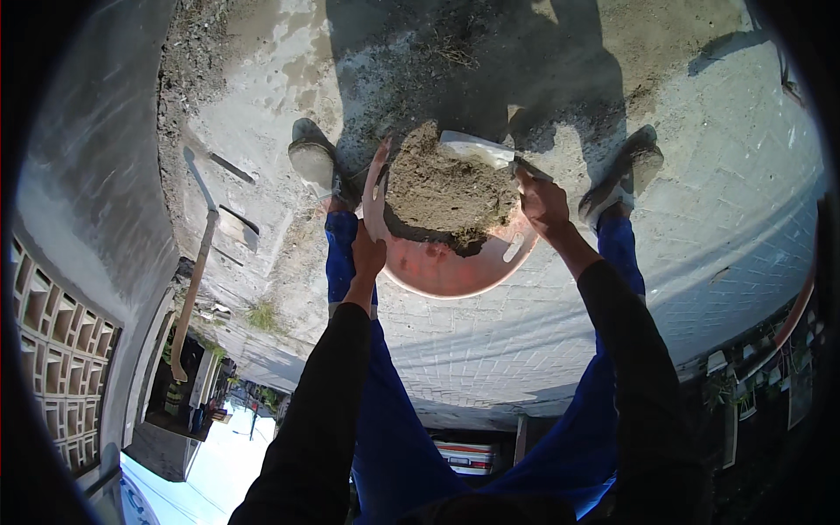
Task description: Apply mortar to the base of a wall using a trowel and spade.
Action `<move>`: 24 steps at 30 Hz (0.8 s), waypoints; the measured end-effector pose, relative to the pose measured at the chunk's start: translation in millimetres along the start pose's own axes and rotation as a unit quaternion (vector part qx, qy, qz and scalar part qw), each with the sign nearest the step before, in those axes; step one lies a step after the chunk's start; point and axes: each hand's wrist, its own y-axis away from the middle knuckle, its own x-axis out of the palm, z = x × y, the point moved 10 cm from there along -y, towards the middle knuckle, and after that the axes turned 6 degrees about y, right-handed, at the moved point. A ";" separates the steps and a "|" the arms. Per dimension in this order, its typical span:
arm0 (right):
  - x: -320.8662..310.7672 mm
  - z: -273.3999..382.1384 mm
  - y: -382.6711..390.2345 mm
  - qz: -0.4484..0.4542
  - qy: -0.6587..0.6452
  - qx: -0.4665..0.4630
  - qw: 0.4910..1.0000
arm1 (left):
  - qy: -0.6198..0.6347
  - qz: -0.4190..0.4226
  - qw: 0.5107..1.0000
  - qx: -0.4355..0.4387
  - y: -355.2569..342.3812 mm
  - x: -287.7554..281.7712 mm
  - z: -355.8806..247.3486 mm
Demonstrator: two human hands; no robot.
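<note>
Head view: clamping a trowel [477, 148] in right fingers [532, 194], gripping an orange tub [437, 271] with left fingers [366, 245], with sandy soil [451, 188] between both. Could spill some beyond the fingers, tbh, by scraping hard or tipping the tub.

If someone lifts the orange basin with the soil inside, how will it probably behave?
The basin is probably heavy, because a large heap of soil lies in it. It may tip, since the soil sits off-centre, leaving one side of the inner wall bare. The wall looks thin, with a cut-out handle slot, so it might flex somewhat.
</note>
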 end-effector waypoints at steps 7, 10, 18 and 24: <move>-56.4 -14.8 -56.8 -0.065 -0.111 0.192 0.973 | 0.054 0.015 0.998 0.019 -11.8 -14.2 4.0; -36.0 25.4 -80.3 -0.041 -0.107 0.160 0.980 | 0.070 0.005 0.997 0.030 -9.1 -13.5 4.9; 43.4 107.4 21.3 0.073 0.033 -0.118 0.990 | 0.074 0.021 0.996 0.043 -19.1 -15.5 18.9; 2.0 39.0 38.0 -0.012 -0.044 0.076 0.996 | 0.083 0.028 0.995 0.048 -32.7 -19.9 37.2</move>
